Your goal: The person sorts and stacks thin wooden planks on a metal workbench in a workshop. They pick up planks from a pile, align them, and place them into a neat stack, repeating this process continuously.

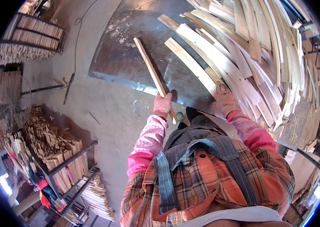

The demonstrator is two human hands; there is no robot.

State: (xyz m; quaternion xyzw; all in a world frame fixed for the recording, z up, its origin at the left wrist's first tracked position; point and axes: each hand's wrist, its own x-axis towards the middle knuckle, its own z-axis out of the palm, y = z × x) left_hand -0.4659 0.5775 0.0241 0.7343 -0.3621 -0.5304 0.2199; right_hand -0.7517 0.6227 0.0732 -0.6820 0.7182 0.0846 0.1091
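Observation:
My left hand [162,104], in a pinkish work glove, is closed around the near part of a narrow wooden strip [148,66]. The strip slants up and left over a dark metal tabletop [118,68], its near end sticking out below my fist. My right hand [225,100], gloved too, lies with fingers stretched out on the near end of a pale wooden board [192,66]. That board rests on the tabletop along the left side of a big heap of boards [239,56]. Both forearms wear pink sleeves.
Stacked wood strips fill metal racks at the upper left [35,34] and lower left [61,155]. A wire-guarded fan [14,100] stands at the left. A thin cable [76,49] runs along the floor. Sawdust [124,30] lies on the tabletop's far left.

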